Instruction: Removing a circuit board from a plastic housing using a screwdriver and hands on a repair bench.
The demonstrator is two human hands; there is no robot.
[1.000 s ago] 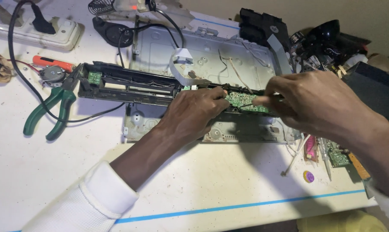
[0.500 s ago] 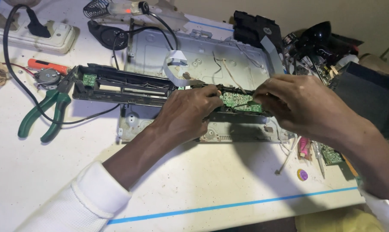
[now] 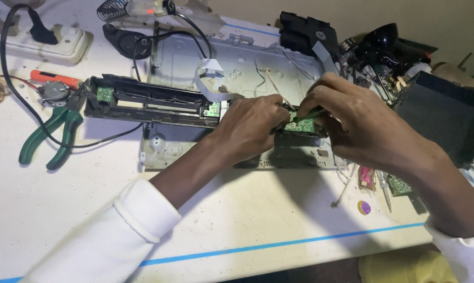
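A cluttered white bench (image 3: 247,230): left hand (image 3: 252,128) steadies the black panel (image 3: 148,102); at three o'clock, right hand (image 3: 352,126) pinches its green circuit board (image 3: 300,124), apparently mid-removal; lifting needs care.

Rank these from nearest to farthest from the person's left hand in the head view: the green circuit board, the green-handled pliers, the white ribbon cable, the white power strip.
1. Green circuit board: right at the left hand, touching its fingers.
2. White ribbon cable: just up and left of the hand, looping over the metal chassis.
3. Green-handled pliers: far left on the table.
4. White power strip: top left corner, farthest.
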